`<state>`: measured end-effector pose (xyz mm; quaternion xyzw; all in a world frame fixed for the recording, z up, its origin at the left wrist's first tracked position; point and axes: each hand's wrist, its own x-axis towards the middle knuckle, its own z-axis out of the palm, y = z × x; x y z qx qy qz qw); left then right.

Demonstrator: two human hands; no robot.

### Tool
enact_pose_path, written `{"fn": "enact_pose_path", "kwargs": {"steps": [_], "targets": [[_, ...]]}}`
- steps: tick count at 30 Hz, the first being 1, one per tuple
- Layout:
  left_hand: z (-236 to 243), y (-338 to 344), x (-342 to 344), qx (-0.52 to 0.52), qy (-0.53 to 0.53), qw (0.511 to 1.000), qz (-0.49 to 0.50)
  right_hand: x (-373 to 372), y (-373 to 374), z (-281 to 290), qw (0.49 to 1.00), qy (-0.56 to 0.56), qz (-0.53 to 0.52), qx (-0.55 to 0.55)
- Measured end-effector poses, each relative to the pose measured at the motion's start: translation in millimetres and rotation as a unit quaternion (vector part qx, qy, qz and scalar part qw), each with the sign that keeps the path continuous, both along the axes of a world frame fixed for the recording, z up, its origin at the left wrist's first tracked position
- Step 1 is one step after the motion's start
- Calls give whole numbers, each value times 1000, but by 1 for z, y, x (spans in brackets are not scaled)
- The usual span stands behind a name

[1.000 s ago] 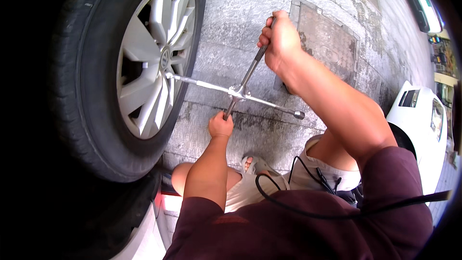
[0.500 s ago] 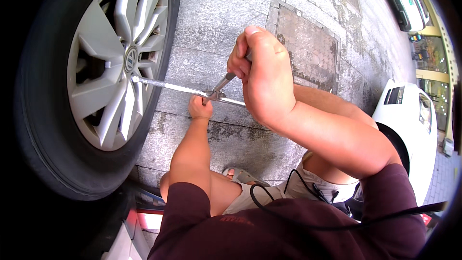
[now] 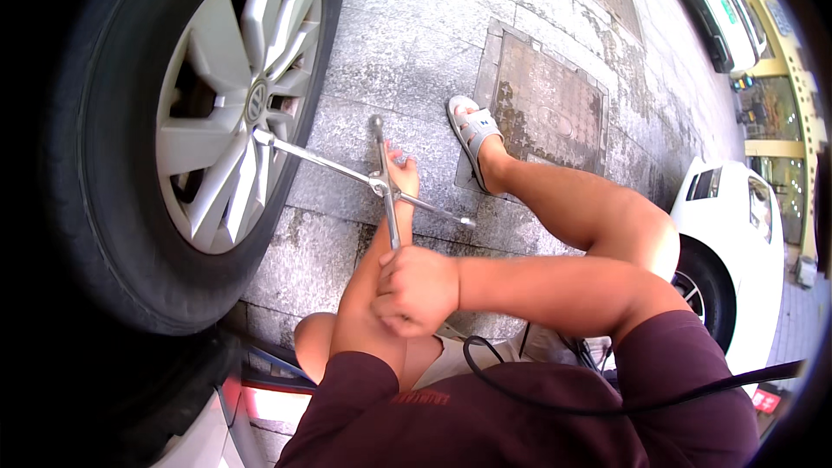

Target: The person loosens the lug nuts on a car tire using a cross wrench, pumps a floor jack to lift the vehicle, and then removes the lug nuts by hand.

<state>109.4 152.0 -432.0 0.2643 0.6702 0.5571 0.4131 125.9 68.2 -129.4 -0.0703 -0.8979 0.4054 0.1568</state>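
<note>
Silver metal cross wrench [image 3: 379,184] is up against the wheel [image 3: 208,143], at least from the head view. One socket meets the rim just to the lower right of the centre cap [image 3: 256,102]; can't really tell how deep it sits. From there that bar slopes down and right, away from the wheel, to a free end hanging over the pavement [image 3: 390,43].

Other bar crosses it: free socket up top, lower end tucked into the right hand [image 3: 418,290], which is balled up tight around it. So the wrench's middle lies up and a bit left of that fist, with the crossbar pretty much pointing from the fist toward the pavement's far side.

Left hand [image 3: 401,178] is way nearer the middle, just behind the crossing, and its forearm passes under the right fist. Fingers are partly hidden, so no clue if they're gripping or just resting there.

Also around: a sandal [image 3: 477,126] near the left edge of a rusty metal cover [image 3: 555,104].
</note>
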Motion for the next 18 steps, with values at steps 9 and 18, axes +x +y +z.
{"fn": "enact_pose_path", "kwargs": {"steps": [9, 18], "targets": [[-61, -22, -45, -115, -2, 964, -239, -17, 15, 51, 998, 63, 16, -19], [93, -33, -59, -250, 256, 758, -545, 22, 67, 114, 973, -199, 114, -2]]}}
